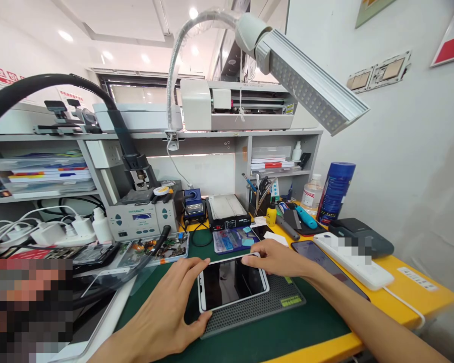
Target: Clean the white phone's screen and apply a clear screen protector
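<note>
A tablet [232,281] with a white frame and a dark, glossy screen lies slightly turned on a grey perforated mat [245,313]. My left hand [174,302] grips its left side, fingers at the upper left corner and thumb by the lower left corner. At the upper right corner, my right hand [274,258] holds the edge with the thumb over the screen; its other fingers are partly hidden. Beneath the perforated mat is a dark green work mat [242,343].
A plastic tray of small parts [155,247], a grey control station [136,219] and a flat black-and-white device [229,212] stand behind. At right are a dark phone [321,262], a white power strip [353,262] and a blue can [336,191]. An LED lamp [310,80] hangs overhead.
</note>
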Tool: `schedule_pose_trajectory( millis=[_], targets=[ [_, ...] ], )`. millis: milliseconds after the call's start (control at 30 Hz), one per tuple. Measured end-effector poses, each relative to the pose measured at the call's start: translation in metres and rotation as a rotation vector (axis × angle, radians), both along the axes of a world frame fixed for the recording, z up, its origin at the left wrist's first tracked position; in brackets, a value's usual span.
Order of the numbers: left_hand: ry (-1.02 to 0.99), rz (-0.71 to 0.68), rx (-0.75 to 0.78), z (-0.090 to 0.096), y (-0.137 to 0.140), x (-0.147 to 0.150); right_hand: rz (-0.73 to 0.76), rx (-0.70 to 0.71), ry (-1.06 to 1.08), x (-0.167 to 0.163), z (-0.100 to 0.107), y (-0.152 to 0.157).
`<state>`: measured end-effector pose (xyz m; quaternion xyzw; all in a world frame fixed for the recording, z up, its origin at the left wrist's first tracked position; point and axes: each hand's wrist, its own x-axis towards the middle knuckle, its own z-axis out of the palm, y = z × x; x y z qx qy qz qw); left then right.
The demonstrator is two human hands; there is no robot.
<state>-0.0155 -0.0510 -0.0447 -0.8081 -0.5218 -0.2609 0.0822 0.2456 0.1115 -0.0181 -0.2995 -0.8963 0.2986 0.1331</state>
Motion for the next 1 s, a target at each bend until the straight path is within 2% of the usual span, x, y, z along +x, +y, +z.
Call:
schedule_pose_trajectory(
  millis=[100,233,433,600,767,1000],
  targets=[
    [-0.001,0.002,-0.002,0.001,0.000,0.000,-0.037,0.116,0.007,-0.004,-0.004,-0.002],
    [0.002,-0.001,-0.007,0.001,0.000,0.000,-0.094,0.144,0.017,-0.008,-0.009,-0.002],
    [0.006,0.005,-0.012,0.000,-0.001,-0.001,-0.100,0.077,-0.009,-0.006,-0.008,0.001],
    [0.003,0.008,-0.012,0.000,-0.002,-0.001,-0.009,-0.004,-0.046,0.000,-0.001,0.001],
    [-0.001,0.004,-0.008,0.000,0.000,-0.001,-0.011,0.036,-0.094,0.002,0.003,-0.002],
    [0.000,0.015,-0.028,-0.001,-0.001,-0.001,0.014,-0.024,-0.164,0.003,0.010,-0.010]
  ],
)
